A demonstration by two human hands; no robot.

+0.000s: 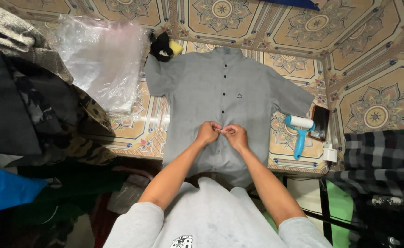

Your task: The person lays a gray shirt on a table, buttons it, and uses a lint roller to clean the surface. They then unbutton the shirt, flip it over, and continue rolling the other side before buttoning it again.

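**A:** Item in work and its location?

**B:** Grey short-sleeved shirt (pixel 220 87), laid flat and face up on the patterned table (pixel 376 55), collar at 12 o'clock, hem at 6 o'clock hanging over the near edge. Dark buttons run down the centre placket.

**A:** Hand status?

**B:** Left hand (pixel 208 133) and right hand (pixel 236 136) meet on the placket, below the shirt's centre. Fingers of each are curled and pinching the placket fabric, fingertips touching. Whether a button sits between them cannot be told.

**A:** Surrounding items?

**B:** Blue-handled lint roller (pixel 299 131) at 3 o'clock, just beside the shirt's side. Dark phone (pixel 321 122) beyond it. Black-and-yellow object (pixel 166 47) at 11 o'clock, by the shoulder. Clear plastic bags (pixel 102 57) at 10 o'clock. Piled dark clothing (pixel 32 105) at 9 o'clock.
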